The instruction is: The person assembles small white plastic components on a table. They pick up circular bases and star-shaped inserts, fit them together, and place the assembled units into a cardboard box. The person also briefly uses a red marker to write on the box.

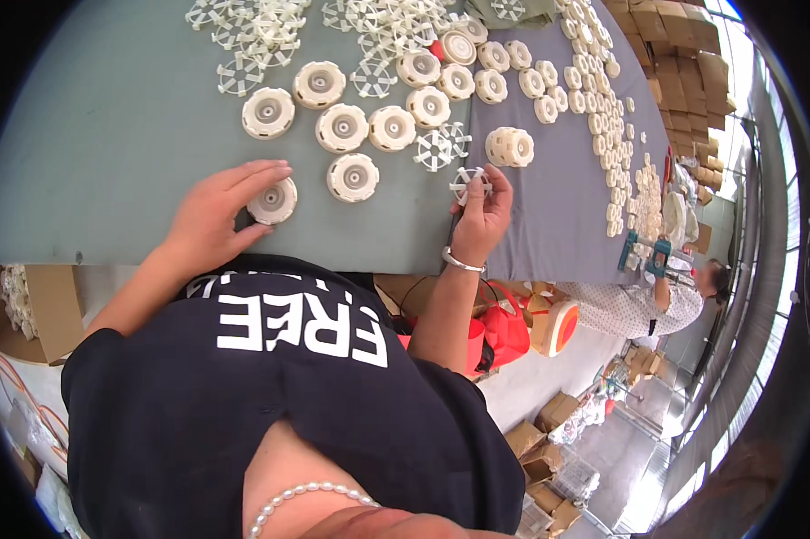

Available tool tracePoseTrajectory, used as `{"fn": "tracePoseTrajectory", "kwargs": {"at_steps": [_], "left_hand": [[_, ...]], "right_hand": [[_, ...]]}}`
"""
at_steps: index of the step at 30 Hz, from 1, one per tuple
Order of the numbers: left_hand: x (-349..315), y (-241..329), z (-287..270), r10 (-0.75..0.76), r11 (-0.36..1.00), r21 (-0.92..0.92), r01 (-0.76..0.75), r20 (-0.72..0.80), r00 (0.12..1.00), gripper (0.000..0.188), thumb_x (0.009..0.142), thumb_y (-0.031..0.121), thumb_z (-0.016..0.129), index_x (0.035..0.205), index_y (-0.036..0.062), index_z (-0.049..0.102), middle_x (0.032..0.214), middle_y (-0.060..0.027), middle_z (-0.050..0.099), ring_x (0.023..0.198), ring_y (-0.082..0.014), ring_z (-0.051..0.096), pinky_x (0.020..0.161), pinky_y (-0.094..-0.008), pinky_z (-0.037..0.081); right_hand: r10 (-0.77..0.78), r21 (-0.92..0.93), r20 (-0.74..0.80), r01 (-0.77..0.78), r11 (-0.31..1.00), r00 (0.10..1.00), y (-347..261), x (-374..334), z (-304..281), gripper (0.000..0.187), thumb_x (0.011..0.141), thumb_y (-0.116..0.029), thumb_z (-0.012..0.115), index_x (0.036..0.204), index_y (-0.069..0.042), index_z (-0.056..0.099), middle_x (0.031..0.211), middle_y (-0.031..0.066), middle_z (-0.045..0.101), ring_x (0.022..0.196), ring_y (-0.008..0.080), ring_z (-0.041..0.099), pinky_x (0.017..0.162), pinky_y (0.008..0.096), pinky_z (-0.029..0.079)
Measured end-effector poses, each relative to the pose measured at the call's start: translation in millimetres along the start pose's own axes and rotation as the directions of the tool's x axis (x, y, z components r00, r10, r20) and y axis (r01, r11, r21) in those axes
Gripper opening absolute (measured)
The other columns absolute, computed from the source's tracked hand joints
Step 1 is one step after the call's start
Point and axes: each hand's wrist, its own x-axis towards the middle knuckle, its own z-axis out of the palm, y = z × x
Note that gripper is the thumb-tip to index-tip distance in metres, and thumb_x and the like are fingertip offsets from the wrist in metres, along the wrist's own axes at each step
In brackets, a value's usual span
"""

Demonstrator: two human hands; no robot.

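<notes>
Left hand (209,213): While its fingers arch over the rim at twelve o'clock, its thumb sits near seven, grasping one cream wheel (275,204).
Right hand (483,218): fingertips pinch one spoked ring (464,186), eleven o'clock of the palm.
Table (391,241): near edge at six o'clock; bare cloth between the hands.
Nearby: five wheels (342,128), twelve to three o'clock from the left hand's; two loose rings (434,151), eleven o'clock from the pinched one.

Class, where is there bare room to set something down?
Free: green cloth left of the left hand and between the hands along the near edge; grey cloth right of the right hand. Crowded: the far side, with pale spoked plastic rings and cream round wheels.
</notes>
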Motion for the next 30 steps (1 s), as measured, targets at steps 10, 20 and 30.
{"fn": "tracePoseTrajectory", "kwargs": {"at_steps": [10, 20, 30], "left_hand": [[-12, 13, -9, -0.154, 0.978, -0.138, 0.157, 0.028, 0.988, 0.083, 0.074, -0.001, 0.082, 0.150, 0.0195, 0.058, 0.154, -0.0045, 0.058, 0.091, -0.0233, 0.069, 0.074, -0.0313, 0.058], [-31, 2, -5, -0.249, 0.890, -0.395, 0.226, -0.007, 0.968, 0.075, 0.082, 0.006, 0.083, 0.151, 0.0137, 0.056, 0.146, -0.0116, 0.059, 0.083, -0.0166, 0.065, 0.078, -0.0319, 0.059], [-40, -4, 6, -0.316, 0.821, -0.513, 0.250, -0.044, 0.948, 0.054, 0.095, 0.009, 0.071, 0.147, 0.0072, 0.057, 0.137, -0.0114, 0.059, 0.087, -0.0151, 0.063, 0.079, -0.0308, 0.055]], "right_hand": [[-0.262, -0.354, 0.669, 0.608, 0.710, 0.696, -47, -93, 79, 0.043, 0.081, -0.012, 0.086, 0.121, -0.007, 0.072, 0.121, 0.0120, 0.068, 0.106, 0.0310, 0.066, 0.096, 0.0421, 0.054], [0.000, -0.361, 0.711, 0.365, 0.858, 0.703, -65, -78, 76, 0.067, 0.072, -0.007, 0.087, 0.135, -0.002, 0.064, 0.122, 0.0140, 0.065, 0.102, 0.0255, 0.068, 0.081, 0.0366, 0.059], [-0.198, -0.211, 0.775, 0.541, 0.814, 0.600, -75, -87, 139, 0.062, 0.076, -0.003, 0.084, 0.134, 0.002, 0.065, 0.123, 0.0178, 0.060, 0.108, 0.0314, 0.064, 0.087, 0.0388, 0.057]]}}
